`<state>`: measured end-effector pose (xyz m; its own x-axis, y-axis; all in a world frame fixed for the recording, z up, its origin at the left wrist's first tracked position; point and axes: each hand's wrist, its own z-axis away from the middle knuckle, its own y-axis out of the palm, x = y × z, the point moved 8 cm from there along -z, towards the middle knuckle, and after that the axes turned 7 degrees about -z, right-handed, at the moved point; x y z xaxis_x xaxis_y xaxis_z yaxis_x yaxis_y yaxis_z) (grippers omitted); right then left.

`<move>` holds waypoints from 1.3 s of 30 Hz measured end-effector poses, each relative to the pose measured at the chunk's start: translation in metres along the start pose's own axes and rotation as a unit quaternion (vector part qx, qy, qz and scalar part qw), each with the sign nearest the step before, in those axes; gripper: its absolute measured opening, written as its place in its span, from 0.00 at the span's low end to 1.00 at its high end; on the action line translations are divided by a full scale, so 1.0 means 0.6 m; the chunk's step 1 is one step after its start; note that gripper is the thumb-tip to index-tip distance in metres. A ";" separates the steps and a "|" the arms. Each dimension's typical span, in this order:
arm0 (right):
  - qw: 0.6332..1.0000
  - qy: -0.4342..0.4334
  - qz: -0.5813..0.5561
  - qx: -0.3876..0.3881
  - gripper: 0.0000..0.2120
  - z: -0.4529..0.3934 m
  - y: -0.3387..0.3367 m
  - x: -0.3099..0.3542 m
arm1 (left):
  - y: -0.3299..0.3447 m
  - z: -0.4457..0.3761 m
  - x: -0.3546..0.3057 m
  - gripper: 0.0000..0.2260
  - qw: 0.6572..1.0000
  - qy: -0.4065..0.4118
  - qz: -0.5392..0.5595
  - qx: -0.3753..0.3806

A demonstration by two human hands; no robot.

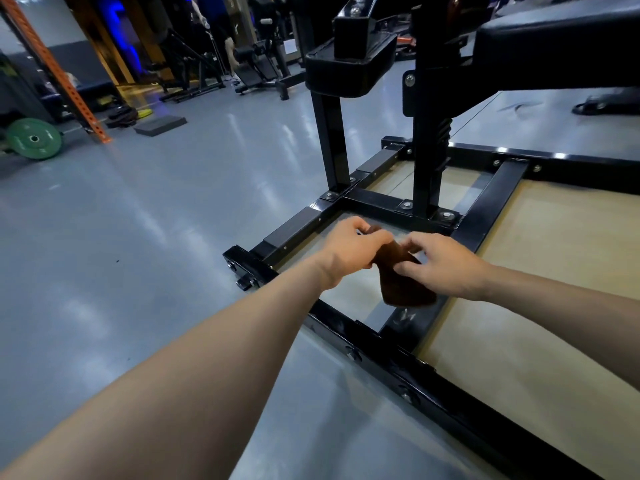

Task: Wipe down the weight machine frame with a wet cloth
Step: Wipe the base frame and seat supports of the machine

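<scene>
- Low over the black weight machine frame [377, 202], both bare forearms reach forward; the two hands meet above the base rails.
- Left hand [349, 251] — fingers curled, pinching the upper end of a brown cloth [401, 275]; the cloth hangs between the hands, its lower edge just above the near cross rail.
- Right hand [446, 265] — fingertips bent onto the cloth's right side, thumb tucked beneath.
- Tan floor panels [554, 271] lie inside the frame; glossy grey floor [156, 237] surrounds it.
- Far left, a green weight plate [34, 138] rests beside an orange rack upright [55, 67].
</scene>
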<state>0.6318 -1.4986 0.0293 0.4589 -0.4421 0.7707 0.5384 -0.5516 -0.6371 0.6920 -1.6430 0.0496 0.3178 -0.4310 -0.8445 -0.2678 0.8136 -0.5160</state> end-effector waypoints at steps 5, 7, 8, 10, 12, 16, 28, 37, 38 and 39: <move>0.999 -0.003 -0.039 0.037 0.52 0.006 0.034 0.011 | 0.023 0.006 -0.009 0.14 0.998 0.000 -0.004 0.057; 0.998 -0.056 -0.012 0.016 0.48 0.013 0.035 0.018 | 0.030 0.007 -0.011 0.13 0.995 -0.011 0.054 0.082; 0.997 -0.075 0.003 0.010 0.44 0.018 0.033 0.023 | 0.030 0.006 -0.011 0.11 0.993 -0.014 0.075 0.089; 0.996 -0.086 0.020 0.006 0.39 0.022 0.029 0.025 | 0.031 0.006 -0.009 0.08 0.989 -0.019 0.106 0.101; 0.996 -0.084 0.034 0.007 0.35 0.024 0.028 0.026 | 0.030 0.010 -0.008 0.06 0.987 -0.021 0.116 0.108; 0.993 -0.098 0.061 0.030 0.27 0.024 0.034 0.026 | 0.034 0.017 0.006 0.07 0.984 -0.046 0.131 0.115; 0.974 0.221 0.005 -0.054 0.20 0.017 -0.005 -0.231 | 0.013 -0.017 0.174 0.10 0.936 -0.068 -0.337 0.070; 0.974 0.077 0.215 0.014 0.22 0.002 0.020 -0.264 | 0.058 -0.047 0.237 0.22 0.776 -0.151 -0.595 0.144; 0.974 0.078 0.213 0.013 0.23 0.003 0.024 -0.272 | 0.061 -0.051 0.249 0.24 0.802 -0.201 -0.550 0.122; 0.974 0.079 0.212 0.005 0.23 0.002 0.027 -0.278 | 0.066 -0.049 0.262 0.28 0.835 -0.259 -0.478 0.087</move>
<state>0.5647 -1.4332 -0.1093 0.5274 -0.7325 0.4304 0.3307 -0.2896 -0.8982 0.7046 -1.6900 -0.1078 0.6733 -0.7262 0.1393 0.4556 0.2590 -0.8516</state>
